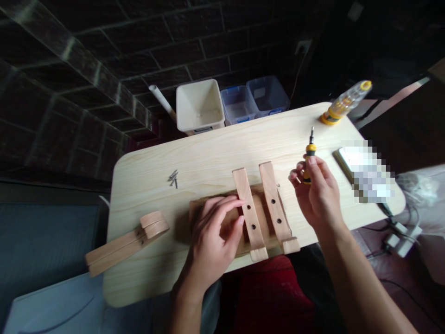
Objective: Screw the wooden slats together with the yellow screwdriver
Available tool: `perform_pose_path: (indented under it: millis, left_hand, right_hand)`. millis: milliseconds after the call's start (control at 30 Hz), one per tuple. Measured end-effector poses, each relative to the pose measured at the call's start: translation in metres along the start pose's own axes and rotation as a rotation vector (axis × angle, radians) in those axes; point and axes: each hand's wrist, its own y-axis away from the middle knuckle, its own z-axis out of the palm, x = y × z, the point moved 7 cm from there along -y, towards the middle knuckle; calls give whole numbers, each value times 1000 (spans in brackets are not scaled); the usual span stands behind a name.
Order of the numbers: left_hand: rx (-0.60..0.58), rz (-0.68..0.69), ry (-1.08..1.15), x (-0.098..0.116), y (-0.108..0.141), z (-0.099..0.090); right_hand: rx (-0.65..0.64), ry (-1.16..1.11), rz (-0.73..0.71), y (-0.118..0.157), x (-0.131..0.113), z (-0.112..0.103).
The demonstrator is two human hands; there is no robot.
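Observation:
A yellow-and-black screwdriver (307, 168) points tip up in my right hand (320, 192), whose fingers are wrapped round its handle. My left hand (212, 236) rests over a brown wooden block (196, 208), fingers curved and apart. Its index finger and thumb tips meet the left edge of a wooden strip with a hooked end (245, 191), which has two dark holes. Beside that lies a second hooked strip (268, 182), also with two holes, across the same block. Part of the block is hidden under my left hand.
Several screws (174, 178) lie on the pale wooden table (146, 162). Two more hooked wooden strips (121, 250) overhang its left edge. A clear bit case (347, 104) stands at the far right corner, near a blurred-out device (365, 171). Bins (200, 104) stand behind the table.

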Motion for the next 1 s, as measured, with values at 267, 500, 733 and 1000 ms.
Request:
perform_pose_path:
  millis: [267, 500, 733, 1000]
  left_hand:
    - [40, -149, 153, -14, 9, 7]
    - [21, -116, 92, -9, 3, 5]
    - [22, -76, 34, -3, 3, 2]
    - [31, -77, 3, 1, 3, 0]
  right_hand:
    - [48, -4, 48, 1, -19, -23]
    - [-2, 92, 93, 23, 6, 0]
    - [-136, 367, 107, 31, 3, -1]
    - [-227, 566, 129, 38, 9, 7]
